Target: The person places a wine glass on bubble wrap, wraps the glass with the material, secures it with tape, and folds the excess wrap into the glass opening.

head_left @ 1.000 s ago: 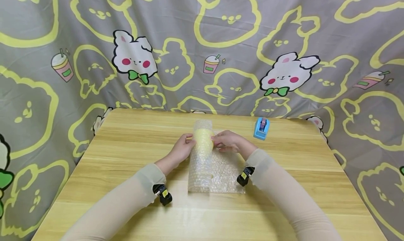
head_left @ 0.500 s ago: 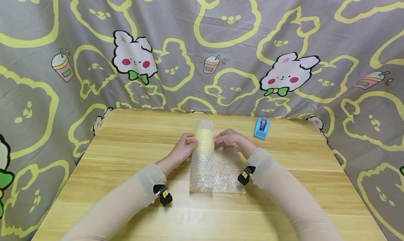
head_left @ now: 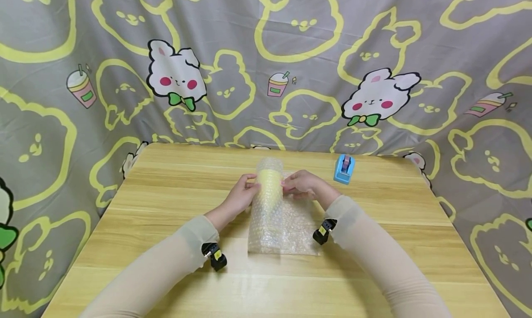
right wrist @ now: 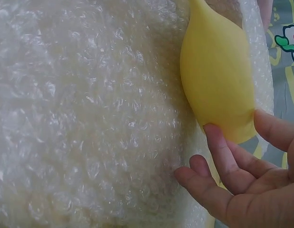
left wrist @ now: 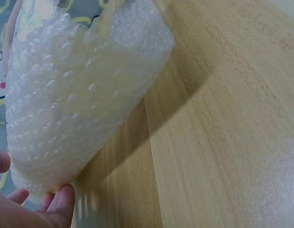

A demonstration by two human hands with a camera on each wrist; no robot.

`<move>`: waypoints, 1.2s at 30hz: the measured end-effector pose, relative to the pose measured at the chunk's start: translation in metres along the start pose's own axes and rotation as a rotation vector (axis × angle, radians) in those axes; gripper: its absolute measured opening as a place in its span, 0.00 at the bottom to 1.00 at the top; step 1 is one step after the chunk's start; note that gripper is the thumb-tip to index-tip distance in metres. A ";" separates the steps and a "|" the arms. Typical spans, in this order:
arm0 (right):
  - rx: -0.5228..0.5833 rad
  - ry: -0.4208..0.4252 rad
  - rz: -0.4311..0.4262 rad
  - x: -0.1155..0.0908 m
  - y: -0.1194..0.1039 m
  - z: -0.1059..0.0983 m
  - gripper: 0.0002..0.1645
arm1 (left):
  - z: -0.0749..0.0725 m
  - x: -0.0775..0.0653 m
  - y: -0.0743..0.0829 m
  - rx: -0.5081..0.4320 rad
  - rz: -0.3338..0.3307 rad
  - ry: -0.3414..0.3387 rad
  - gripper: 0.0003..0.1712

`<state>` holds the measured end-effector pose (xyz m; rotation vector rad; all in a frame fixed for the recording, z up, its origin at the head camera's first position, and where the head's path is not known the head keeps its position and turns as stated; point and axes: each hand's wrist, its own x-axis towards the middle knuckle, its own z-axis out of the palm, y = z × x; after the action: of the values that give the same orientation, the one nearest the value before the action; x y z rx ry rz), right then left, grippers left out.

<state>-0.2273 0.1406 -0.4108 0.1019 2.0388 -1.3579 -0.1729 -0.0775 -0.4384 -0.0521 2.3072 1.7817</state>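
Note:
A smooth yellow vase-shaped object (right wrist: 216, 76), wide at one end and narrowing to a neck, lies partly rolled in clear bubble wrap (head_left: 266, 230). My left hand (head_left: 244, 193) holds the wrapped roll by its left side; in the left wrist view its fingertips (left wrist: 66, 197) and thumb are at the far end of the bubble wrap. On the other side, my right hand (head_left: 302, 185) pinches the wide end of the yellow object, thumb on one side and fingers on the other. A flat part of the sheet spreads to the right, beneath the right hand. The neck shows only in the right wrist view.
A blue tape dispenser (head_left: 344, 169) stands at the back right of the wooden table (head_left: 174, 179). Behind the table hangs a grey curtain (head_left: 245, 40) with cartoon prints. Wrist cameras are strapped over both sleeves.
The roll has turned and shifted slightly to the right, with both hands moving slightly along with it. In the last half second almost nothing differs. The tape dispenser stays in place.

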 end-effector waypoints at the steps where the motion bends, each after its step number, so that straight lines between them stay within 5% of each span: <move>1: 0.001 -0.002 -0.002 0.000 0.000 0.000 0.24 | 0.000 0.000 0.000 0.001 -0.001 0.000 0.26; 25: 0.094 -0.010 -0.013 0.000 0.007 0.002 0.23 | -0.003 -0.003 0.006 0.043 0.067 -0.063 0.25; 36: 0.195 0.113 -0.028 -0.004 0.007 0.007 0.22 | -0.002 -0.005 0.006 0.092 0.141 -0.064 0.26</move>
<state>-0.2178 0.1388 -0.4157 0.2413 2.0014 -1.5987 -0.1698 -0.0779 -0.4310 0.1850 2.3966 1.7109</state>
